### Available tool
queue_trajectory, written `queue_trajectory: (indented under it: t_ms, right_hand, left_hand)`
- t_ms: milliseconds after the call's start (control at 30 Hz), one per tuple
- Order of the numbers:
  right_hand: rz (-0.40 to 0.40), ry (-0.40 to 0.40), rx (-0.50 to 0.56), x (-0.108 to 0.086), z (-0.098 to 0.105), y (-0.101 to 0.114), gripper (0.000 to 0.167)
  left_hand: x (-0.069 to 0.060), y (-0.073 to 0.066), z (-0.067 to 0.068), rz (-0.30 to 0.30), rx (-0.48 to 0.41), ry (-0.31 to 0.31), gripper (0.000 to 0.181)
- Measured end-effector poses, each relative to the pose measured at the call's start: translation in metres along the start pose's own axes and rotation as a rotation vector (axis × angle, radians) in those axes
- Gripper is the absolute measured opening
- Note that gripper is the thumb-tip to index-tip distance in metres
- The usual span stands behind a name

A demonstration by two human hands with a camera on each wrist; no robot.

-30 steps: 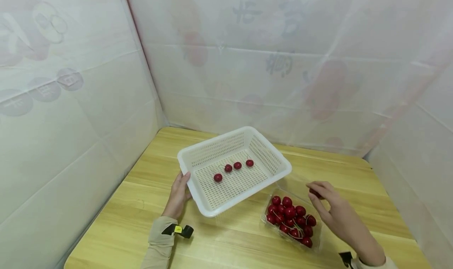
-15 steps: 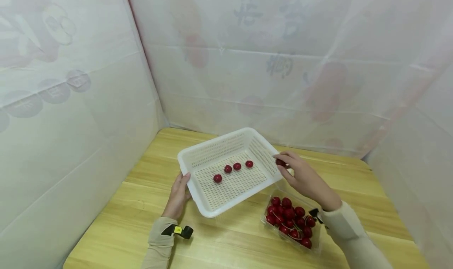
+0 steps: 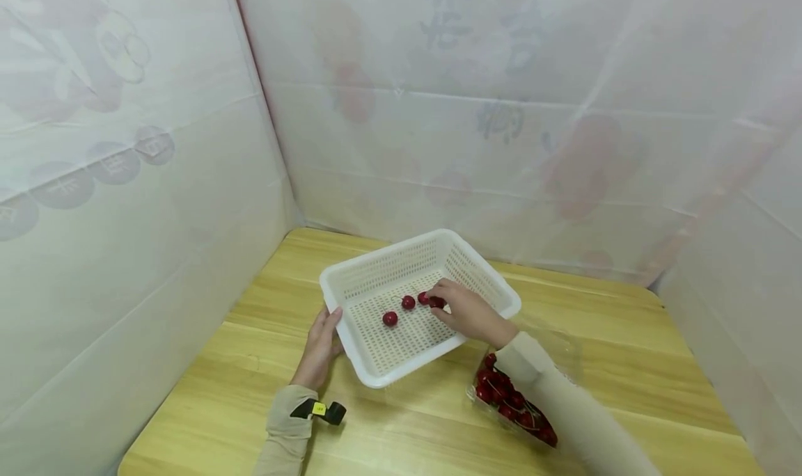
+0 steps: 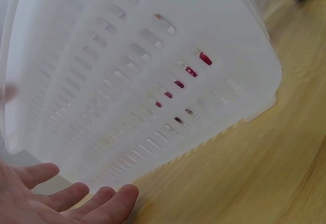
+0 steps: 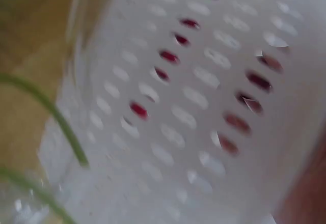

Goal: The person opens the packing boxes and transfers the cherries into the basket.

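In the head view a white slotted plastic basket (image 3: 376, 377) stands at mid-table. My left hand (image 3: 318, 347) grips its left rim, thumb over the edge; in the left wrist view the fingers (image 4: 109, 203) lie along its outside. My right hand (image 3: 466, 311) is over the basket floor and pinches a dark red cherry (image 3: 436, 302). Loose cherries (image 3: 390, 319) lie in a row on the floor, one probably hidden behind the hand. Beneath my right forearm is a clear plastic box (image 3: 482, 405) of cherries (image 3: 501, 392), partly covered by the sleeve.
The wooden table (image 3: 225, 378) extends around the basket and box. Pale printed sheets (image 3: 501, 149) hang behind it and at both sides. Green stems (image 5: 56, 114) show close to the right wrist camera, beside the basket's slotted wall (image 5: 183, 127).
My right hand has moved left from above the clear box, past the basket's right rim, down into the basket with a cherry. The left hand keeps holding the rim.
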State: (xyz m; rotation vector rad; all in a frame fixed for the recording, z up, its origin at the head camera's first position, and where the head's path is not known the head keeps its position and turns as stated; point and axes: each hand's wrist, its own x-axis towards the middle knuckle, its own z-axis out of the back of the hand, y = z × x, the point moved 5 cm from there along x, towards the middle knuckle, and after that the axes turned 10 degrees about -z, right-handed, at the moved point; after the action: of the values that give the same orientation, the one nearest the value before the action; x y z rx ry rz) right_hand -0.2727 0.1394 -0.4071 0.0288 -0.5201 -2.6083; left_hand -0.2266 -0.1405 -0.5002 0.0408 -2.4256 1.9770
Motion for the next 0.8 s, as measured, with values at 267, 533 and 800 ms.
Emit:
queue_trajectory:
  t_ms: [267, 533, 800]
  right_hand:
    - [-0.024, 0.081, -0.013, 0.005, -0.014, 0.006, 0.031]
    - [-0.070, 0.206, 0.021, 0.017, -0.021, 0.008, 0.030]
    - [-0.120, 0.128, 0.017, 0.007, -0.008, 0.000, 0.033]
  left_hand:
    - [0.000, 0.000, -0.001, 0.009, 0.006, -0.005, 0.068]
    - [-0.001, -0.002, 0.003, -0.006, 0.008, -0.006, 0.067]
    - [0.003, 0.000, -0.002, 0.005, -0.003, 0.006, 0.071]
